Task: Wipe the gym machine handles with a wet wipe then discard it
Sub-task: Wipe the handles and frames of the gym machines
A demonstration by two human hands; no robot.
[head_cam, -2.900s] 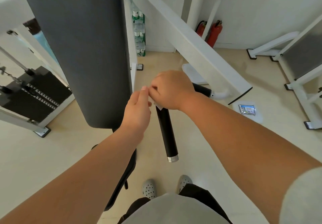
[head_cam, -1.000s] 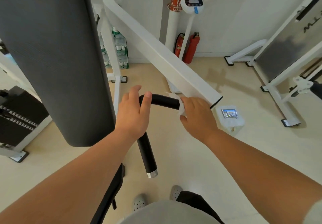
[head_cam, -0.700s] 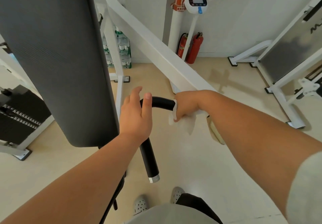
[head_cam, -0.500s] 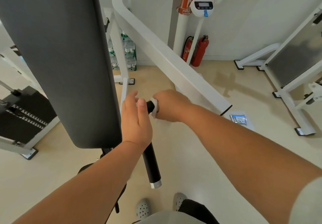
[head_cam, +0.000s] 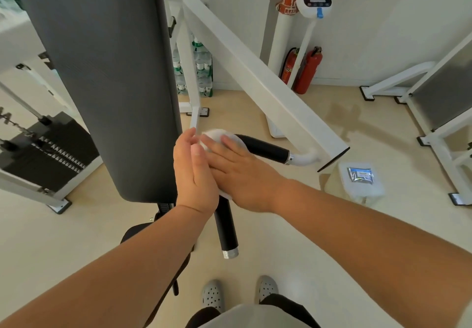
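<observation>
The person is wiping the bend of the black handle [head_cam: 265, 149] on the gym machine. The right hand [head_cam: 237, 172] is lying flat, fingers spread, pressing the white wet wipe [head_cam: 217, 136] onto the bend. The left hand [head_cam: 195, 174] is open too, standing on its edge right beside the wipe and touching it. So the wiping step is going on. The lower part of the handle, down to its silver cap [head_cam: 230, 253], is bare. I think the wipe needs sliding down that part next.
</observation>
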